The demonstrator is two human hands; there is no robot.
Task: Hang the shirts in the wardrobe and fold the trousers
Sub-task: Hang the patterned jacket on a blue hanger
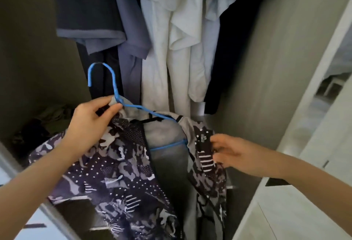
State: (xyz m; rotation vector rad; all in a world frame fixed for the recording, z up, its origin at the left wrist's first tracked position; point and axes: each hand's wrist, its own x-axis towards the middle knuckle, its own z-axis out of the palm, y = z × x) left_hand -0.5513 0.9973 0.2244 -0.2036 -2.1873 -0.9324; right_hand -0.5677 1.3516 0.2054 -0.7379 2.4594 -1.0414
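A dark patterned shirt point(122, 178) with grey, white and black patches hangs open-fronted on a blue wire hanger point(114, 85), low in front of the open wardrobe. My left hand point(91, 123) grips the hanger's neck together with the shirt's collar. My right hand point(234, 154) pinches the right front edge of the shirt. The hanger's hook points up and left, free of any rail. The hanger's lower bar shows blue between the two shirt fronts.
Hung clothes fill the wardrobe above: a dark top point(85, 5), a blue-grey shirt point(129, 35) and pale white garments point(175, 30). Crumpled dark clothes point(42, 123) lie on the wardrobe floor at left. A white door point(297, 201) stands at right, with a lit room point(333, 87) beyond.
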